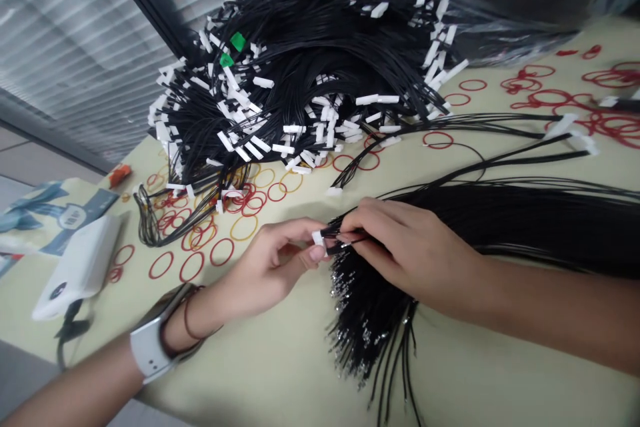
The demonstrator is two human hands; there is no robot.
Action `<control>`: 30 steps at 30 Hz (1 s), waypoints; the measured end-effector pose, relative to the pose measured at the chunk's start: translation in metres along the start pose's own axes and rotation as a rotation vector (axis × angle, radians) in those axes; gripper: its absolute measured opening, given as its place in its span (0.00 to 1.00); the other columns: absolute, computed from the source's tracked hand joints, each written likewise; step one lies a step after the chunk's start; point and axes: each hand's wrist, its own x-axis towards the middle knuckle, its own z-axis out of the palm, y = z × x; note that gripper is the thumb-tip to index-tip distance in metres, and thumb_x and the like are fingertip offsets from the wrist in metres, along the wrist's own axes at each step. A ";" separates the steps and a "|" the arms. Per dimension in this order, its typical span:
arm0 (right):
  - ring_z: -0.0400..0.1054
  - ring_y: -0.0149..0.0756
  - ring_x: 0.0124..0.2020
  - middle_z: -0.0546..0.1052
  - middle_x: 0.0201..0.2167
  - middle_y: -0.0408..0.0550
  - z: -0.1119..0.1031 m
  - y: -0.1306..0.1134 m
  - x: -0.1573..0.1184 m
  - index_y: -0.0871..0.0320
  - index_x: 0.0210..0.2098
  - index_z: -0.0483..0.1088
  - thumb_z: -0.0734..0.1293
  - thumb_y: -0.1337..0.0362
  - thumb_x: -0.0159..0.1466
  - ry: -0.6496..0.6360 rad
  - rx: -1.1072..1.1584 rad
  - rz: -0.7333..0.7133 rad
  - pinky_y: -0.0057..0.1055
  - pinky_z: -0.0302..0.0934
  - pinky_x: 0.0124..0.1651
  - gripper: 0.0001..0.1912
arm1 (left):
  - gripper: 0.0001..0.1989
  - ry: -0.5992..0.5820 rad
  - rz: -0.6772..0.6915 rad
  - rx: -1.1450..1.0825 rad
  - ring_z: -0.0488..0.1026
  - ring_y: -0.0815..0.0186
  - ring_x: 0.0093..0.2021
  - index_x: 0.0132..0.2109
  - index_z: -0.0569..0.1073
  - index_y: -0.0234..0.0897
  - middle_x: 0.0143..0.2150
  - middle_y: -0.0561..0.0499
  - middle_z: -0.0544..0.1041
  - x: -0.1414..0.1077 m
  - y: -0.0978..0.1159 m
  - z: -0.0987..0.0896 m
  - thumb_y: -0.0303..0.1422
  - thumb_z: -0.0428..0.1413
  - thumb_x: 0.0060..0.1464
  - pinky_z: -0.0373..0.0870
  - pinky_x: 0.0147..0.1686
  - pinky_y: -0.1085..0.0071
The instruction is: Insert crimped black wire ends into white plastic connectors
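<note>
Between thumb and fingers, my left hand (pixel 273 263) pinches a small white connector (pixel 319 238) with black wires in it. My right hand (pixel 407 240) is closed right beside it, fingertips on a thin black wire (pixel 354 240) whose end points toward the connector. Whether that wire's tip is inside the connector I cannot tell. Under and behind my right hand lies a thick bundle of black wires (pixel 540 217). Its loose ends carry bare metal terminals (pixel 363 320) that fan out below my hands.
A big heap of black cables (pixel 310 47) with white connectors lies at the back. Red and yellow rubber bands (pixel 193 267) are scattered on the table (pixel 260 360). A white power bank (pixel 80 267) with a cable sits left, near a blue-and-cream packet (pixel 55 213). Clear plastic (pixel 520 7) lies back right.
</note>
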 end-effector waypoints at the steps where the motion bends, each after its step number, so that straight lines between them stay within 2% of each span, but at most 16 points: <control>1: 0.62 0.29 0.27 0.68 0.27 0.44 0.000 0.000 0.000 0.60 0.31 0.62 0.55 0.69 0.61 0.021 0.005 -0.011 0.26 0.56 0.30 0.06 | 0.06 -0.005 -0.003 -0.036 0.67 0.72 0.28 0.38 0.71 0.34 0.29 0.53 0.72 0.000 0.001 0.001 0.26 0.52 0.53 0.64 0.28 0.78; 5: 0.59 0.27 0.24 0.66 0.26 0.44 0.000 0.000 -0.002 0.60 0.30 0.58 0.53 0.71 0.61 0.087 -0.028 -0.077 0.25 0.54 0.26 0.05 | 0.04 -0.017 -0.035 -0.198 0.69 0.73 0.28 0.35 0.72 0.32 0.27 0.53 0.73 0.000 0.003 0.005 0.25 0.53 0.52 0.67 0.28 0.80; 12: 0.57 0.26 0.21 0.64 0.23 0.43 0.003 -0.002 -0.004 0.59 0.30 0.56 0.52 0.70 0.61 0.164 -0.078 -0.125 0.24 0.54 0.24 0.05 | 0.05 -0.049 -0.071 -0.348 0.73 0.72 0.30 0.36 0.74 0.32 0.30 0.51 0.76 -0.007 0.001 0.012 0.24 0.55 0.51 0.69 0.30 0.80; 18: 0.58 0.26 0.22 0.65 0.24 0.43 0.004 -0.002 -0.005 0.59 0.30 0.56 0.53 0.71 0.59 0.118 -0.064 -0.122 0.23 0.53 0.24 0.04 | 0.04 -0.064 -0.060 -0.377 0.73 0.71 0.30 0.35 0.74 0.32 0.29 0.51 0.76 -0.009 0.001 0.013 0.25 0.55 0.50 0.69 0.30 0.79; 23: 0.56 0.26 0.23 0.63 0.24 0.43 0.004 -0.002 -0.006 0.59 0.30 0.55 0.52 0.73 0.59 0.095 -0.005 -0.175 0.23 0.54 0.24 0.05 | 0.04 -0.073 -0.068 -0.415 0.73 0.72 0.30 0.35 0.74 0.32 0.29 0.51 0.76 -0.008 0.001 0.012 0.25 0.55 0.50 0.70 0.31 0.78; 30: 0.59 0.25 0.25 0.64 0.25 0.42 -0.002 -0.006 -0.003 0.60 0.33 0.57 0.53 0.74 0.59 0.063 0.071 -0.114 0.22 0.56 0.27 0.05 | 0.04 -0.068 -0.039 -0.398 0.73 0.72 0.31 0.36 0.73 0.32 0.30 0.51 0.75 -0.010 0.000 0.011 0.25 0.55 0.50 0.70 0.34 0.77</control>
